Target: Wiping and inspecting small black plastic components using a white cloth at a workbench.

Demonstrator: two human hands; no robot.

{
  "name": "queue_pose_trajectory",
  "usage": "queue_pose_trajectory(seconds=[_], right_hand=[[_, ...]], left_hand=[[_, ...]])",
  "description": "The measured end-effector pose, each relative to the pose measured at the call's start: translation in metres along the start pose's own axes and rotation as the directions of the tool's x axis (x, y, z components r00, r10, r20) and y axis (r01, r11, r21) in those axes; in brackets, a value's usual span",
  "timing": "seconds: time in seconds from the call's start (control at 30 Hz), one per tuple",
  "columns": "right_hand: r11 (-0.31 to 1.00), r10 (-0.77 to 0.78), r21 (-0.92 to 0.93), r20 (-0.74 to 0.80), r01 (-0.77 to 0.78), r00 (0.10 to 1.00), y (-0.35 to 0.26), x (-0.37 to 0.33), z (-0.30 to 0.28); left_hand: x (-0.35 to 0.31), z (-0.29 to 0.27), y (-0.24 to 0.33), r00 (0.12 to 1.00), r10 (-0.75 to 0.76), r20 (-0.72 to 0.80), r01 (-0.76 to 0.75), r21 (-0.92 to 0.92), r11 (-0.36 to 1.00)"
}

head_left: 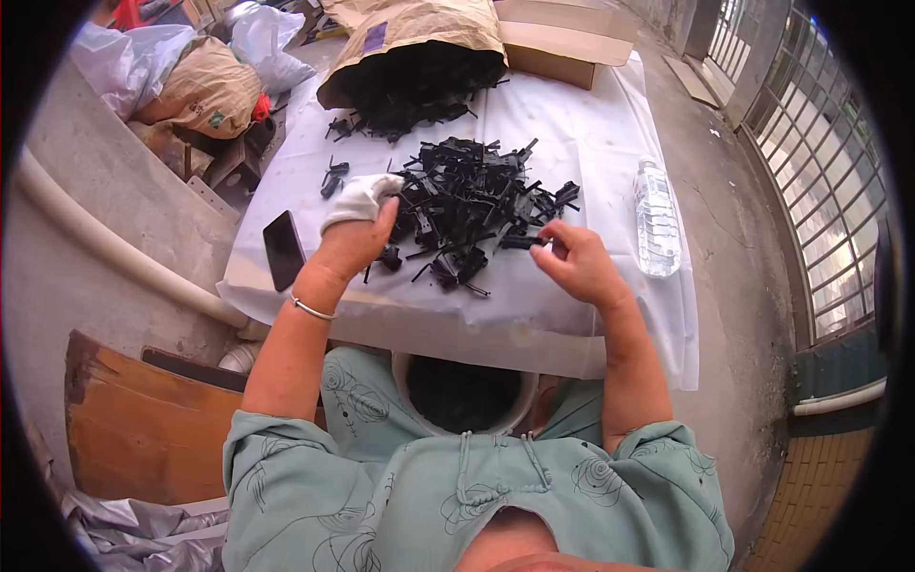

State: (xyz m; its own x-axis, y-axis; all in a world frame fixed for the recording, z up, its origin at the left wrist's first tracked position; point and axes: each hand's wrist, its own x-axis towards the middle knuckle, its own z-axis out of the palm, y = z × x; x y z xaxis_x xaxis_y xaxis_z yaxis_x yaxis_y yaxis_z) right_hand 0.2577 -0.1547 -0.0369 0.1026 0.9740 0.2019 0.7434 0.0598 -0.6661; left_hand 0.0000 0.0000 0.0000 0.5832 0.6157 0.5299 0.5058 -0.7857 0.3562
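Observation:
A heap of small black plastic parts (467,191) with thin stick-like pieces lies at the middle of the table. My left hand (362,214), its fingers covered by a white cloth glove (365,198), is curled at the heap's left edge; whatever its fingers hold is hidden. At the heap's right edge my right hand (581,265) is bare, its thumb and forefinger pinched on the end of a black plastic part (519,242). More such parts spill from the mouth of a large brown paper bag (415,33) at the far side.
The table has a white sheet (457,329) over it. A dark phone (283,250) lies at the left, a clear water bottle (656,219) at the right. Behind stands an open cardboard box (562,43). Below the near edge, between my knees, is a pale bucket (405,381) with dark contents.

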Motion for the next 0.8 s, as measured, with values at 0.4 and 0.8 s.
queue_pose_trajectory(seconds=[0.4, 0.8], right_hand=[[0.829, -0.115, 0.559, 0.16, 0.006, 0.98, -0.032, -0.002, 0.002], [0.827, -0.447, 0.275, -0.209, 0.49, 0.87, -0.062, -0.027, 0.037]], left_hand=[[-0.028, 0.02, 0.093, 0.923, 0.083, 0.377, 0.25, -0.748, 0.614], [-0.083, 0.047, 0.109, 0.844, -0.369, 0.388, 0.479, -0.855, 0.197]])
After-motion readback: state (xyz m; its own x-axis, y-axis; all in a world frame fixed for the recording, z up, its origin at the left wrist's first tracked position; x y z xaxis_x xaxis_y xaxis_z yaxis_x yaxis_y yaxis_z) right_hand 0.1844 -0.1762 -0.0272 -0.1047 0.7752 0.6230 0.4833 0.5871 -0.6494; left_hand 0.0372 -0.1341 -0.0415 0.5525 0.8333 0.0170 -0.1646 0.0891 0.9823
